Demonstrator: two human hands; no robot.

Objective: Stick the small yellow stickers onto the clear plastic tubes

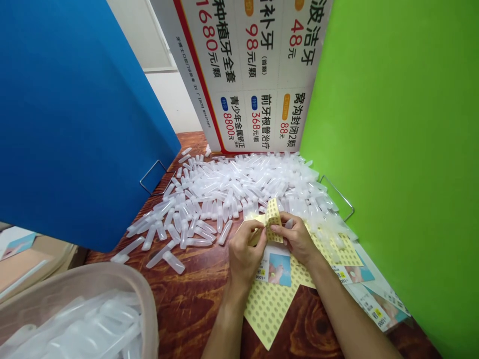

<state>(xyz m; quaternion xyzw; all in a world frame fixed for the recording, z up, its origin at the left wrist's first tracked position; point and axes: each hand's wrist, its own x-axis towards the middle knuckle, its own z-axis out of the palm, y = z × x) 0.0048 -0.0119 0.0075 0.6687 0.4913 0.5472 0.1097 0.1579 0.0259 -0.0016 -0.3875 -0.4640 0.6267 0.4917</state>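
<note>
A small yellow sticker sheet with rows of dark round labels stands folded up between my hands. My left hand pinches its left edge, thumb and forefinger together. On the other side, my right hand is closed on the sheet's right side. A small translucent piece, perhaps a tube end, shows by the right fingers; I cannot tell whether they hold it. Beneath the hands lie larger yellow sticker sheets and a printed card with a blue picture. Beyond spreads a heap of translucent capped plastic tubes.
A translucent tub holding more tubes stands at lower left. A blue panel, a printed price board and a green panel surround the wooden table. More printed cards lie at right.
</note>
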